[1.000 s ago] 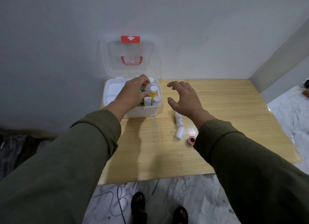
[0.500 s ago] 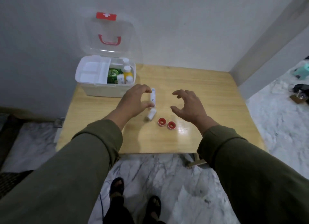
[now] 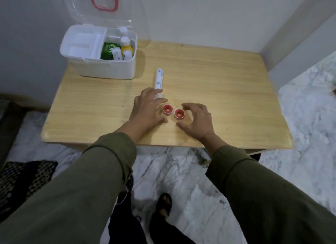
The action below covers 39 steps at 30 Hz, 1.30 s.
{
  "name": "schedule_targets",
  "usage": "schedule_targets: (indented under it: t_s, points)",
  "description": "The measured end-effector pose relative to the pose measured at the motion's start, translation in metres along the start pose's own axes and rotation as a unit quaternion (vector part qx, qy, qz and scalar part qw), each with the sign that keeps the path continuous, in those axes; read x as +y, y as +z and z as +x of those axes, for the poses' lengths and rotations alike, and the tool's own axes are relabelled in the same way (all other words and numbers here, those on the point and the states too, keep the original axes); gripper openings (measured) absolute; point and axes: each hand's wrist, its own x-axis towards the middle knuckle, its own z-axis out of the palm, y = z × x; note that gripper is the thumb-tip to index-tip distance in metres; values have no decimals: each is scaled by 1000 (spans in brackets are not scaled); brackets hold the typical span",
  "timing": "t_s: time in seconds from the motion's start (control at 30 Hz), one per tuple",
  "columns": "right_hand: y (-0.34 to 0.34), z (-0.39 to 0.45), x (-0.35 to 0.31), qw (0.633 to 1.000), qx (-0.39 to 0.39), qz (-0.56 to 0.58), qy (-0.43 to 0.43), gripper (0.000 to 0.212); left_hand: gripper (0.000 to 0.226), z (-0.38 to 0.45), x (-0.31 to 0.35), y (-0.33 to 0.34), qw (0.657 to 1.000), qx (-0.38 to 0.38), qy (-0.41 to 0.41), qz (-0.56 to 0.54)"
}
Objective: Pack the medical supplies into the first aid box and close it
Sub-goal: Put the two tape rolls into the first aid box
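The white first aid box stands open at the table's back left, its clear lid with red handle upright against the wall. Inside are a green pack, a yellow bottle and small white bottles. Two red-and-white tape rolls lie side by side near the front edge. My left hand is spread just left of them, partly covering a white tube. My right hand curls open beside the right roll. A longer white tube lies behind the left hand.
The wooden table sits in a wall corner. A white tray insert fills the box's left half. Marble floor, a dark mat at left and my sandalled feet lie below the front edge.
My left hand left the box and came down to the table front. Both hands lowered around the two tape rolls. The camera tilted down, so the box sits higher and farther left.
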Motion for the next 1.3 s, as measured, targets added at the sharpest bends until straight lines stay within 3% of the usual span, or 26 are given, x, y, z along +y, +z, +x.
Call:
schedule_targets:
  t_s: [0.47,0.7,1.1,1.3]
  points:
    - [11,7,10,998,52,7,15,36,41,5,0,15,999,25,12,-32]
    - [-14,23,-13,997,72,3,-3,36,44,7,-4,-19,997,71,11,-35]
    - [-38,94,-159,988,106,20,-109,34,42,21,-81,-161,977,207,-43,-29]
    - [-18,144,-236,985,108,7,-137,38,39,45,-151,-219,977,204,-66,-1]
